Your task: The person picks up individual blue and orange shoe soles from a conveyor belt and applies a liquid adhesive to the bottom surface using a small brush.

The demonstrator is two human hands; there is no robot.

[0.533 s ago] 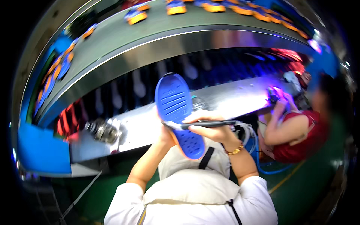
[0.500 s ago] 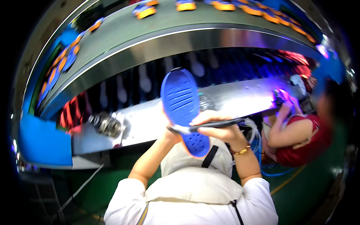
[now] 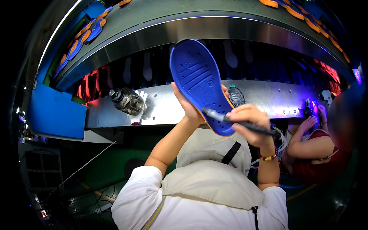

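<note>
A blue shoe sole (image 3: 196,74) with an orange edge is held up in front of me, tilted, its grooved and dotted face in view. My left hand (image 3: 187,102) is closed around its middle; the thumb shows at the left edge and fingertips at the right. My right hand (image 3: 251,122) grips a pen-shaped tool (image 3: 216,114) with a black handle and a pale grey front part. The tool's tip lies over the dotted narrow end of the sole; whether it touches I cannot tell. Some right-hand fingers are blurred.
Beyond my hands runs a metal ledge (image 3: 165,105) with a dark bottle-like container (image 3: 128,100) and a black sole-shaped piece (image 3: 236,96). A green conveyor (image 3: 199,8) carries blue-and-orange soles (image 3: 96,30). At right, a person in red (image 3: 320,153) works close by.
The sole has tilted, its narrow end swinging right and nearer my right hand. My right hand and the tool have moved right and slightly up. Soles on the conveyor have shifted in view.
</note>
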